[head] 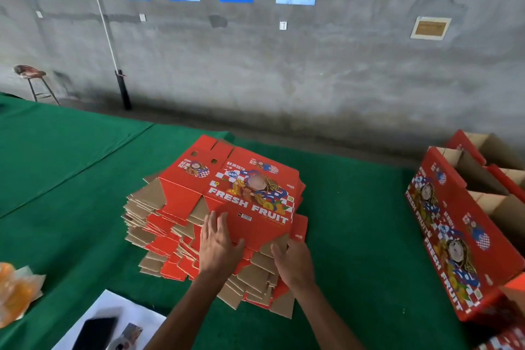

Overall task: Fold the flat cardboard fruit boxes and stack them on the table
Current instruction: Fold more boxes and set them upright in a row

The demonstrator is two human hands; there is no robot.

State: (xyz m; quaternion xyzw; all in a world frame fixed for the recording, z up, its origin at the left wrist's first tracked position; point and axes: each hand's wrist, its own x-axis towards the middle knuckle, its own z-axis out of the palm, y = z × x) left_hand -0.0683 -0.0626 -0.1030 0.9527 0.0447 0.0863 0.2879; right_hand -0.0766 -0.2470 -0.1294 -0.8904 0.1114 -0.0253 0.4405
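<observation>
A pile of flat red cardboard fruit boxes (216, 216) is sitting in the middle of the bench (71, 167), which is wearing a green cloth. The top flat box (241, 190) is lying face up, showing "FRESH FRUIT" lettering. The left hand (217, 247) is resting on the near edge of that top box, its fingers (216, 224) lying straight and slightly spread, pressing flat on the card. The right hand (292, 260) is gripping the near right corner, its fingers curling around a brown flap (274, 244). Folded boxes (454, 221) are standing at the right edge of the bench, open tops showing brown dividers. A dark phone (95, 334) is lying on white paper (113, 307) at the near left.
</observation>
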